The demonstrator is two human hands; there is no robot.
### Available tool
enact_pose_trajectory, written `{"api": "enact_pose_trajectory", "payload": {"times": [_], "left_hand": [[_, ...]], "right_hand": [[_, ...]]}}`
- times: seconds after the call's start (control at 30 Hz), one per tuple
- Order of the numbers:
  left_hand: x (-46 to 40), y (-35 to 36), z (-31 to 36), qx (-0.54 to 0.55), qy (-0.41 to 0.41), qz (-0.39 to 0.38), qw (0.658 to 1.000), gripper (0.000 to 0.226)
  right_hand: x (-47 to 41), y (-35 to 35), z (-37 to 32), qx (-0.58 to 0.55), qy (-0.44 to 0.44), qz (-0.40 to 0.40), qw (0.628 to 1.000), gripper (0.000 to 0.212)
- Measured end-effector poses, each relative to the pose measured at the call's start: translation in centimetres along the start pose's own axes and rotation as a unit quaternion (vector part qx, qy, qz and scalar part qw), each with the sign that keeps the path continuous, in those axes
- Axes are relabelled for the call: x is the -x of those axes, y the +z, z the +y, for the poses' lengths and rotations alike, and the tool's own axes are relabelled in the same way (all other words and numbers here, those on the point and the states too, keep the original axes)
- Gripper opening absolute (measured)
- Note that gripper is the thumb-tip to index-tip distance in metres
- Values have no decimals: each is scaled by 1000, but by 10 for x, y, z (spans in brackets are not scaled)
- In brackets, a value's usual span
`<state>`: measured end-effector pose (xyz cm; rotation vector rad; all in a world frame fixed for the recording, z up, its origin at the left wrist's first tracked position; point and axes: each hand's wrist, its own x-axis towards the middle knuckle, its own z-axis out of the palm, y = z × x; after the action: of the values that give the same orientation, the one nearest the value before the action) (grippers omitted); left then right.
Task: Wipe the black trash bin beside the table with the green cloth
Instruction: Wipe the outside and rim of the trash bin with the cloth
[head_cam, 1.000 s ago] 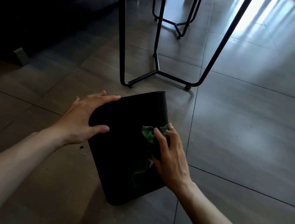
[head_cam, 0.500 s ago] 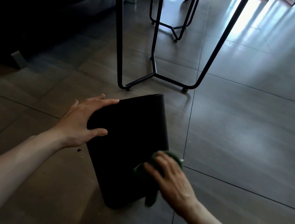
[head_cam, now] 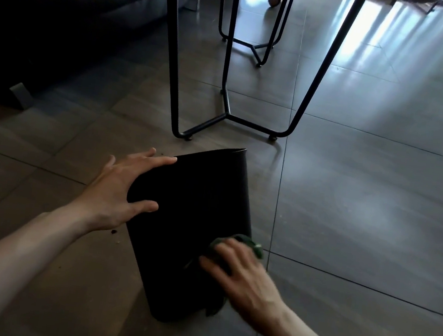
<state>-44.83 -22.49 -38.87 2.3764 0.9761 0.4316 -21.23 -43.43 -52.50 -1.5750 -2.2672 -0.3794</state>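
The right hand (head_cam: pixel 241 277) has its grip pressed down on the green cloth (head_cam: pixel 247 244), fingers curled over it, pushing it flat against the bin (head_cam: pixel 189 219). The cloth sits low on the bin's right side, and a bit of it hangs down by the bottom edge. The left hand (head_cam: pixel 121 192) has its grip spread wide, palm and fingers flat on the upper left side of the bin, thumb lying across the front. It holds nothing; it just keeps the bin from sliding.

The bin lies tipped over on the floor (head_cam: pixel 361 211), its open end pointing away toward the table legs (head_cam: pixel 227 58), which stand just beyond it.

The step in hand looks like wiping the side of the bin. The next move probably needs the cloth rubbed over the parts not reached, with the left hand turning the bin.

I count one bin, one cloth, two hands and a few crumbs (head_cam: pixel 115 231) on the floor.
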Motion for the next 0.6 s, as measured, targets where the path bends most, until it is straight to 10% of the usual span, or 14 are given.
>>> {"api": "enact_pose_trajectory", "payload": {"times": [0.33,0.6], "left_hand": [[4,0,-3,-9,112,-49,992,94],[22,-18,-25,-12,119,-41,992,92]], "right_hand": [[-71,-142,132,-88,361,222,902,63],[-109,-127,144,-106,200,-150,962,74]]}}
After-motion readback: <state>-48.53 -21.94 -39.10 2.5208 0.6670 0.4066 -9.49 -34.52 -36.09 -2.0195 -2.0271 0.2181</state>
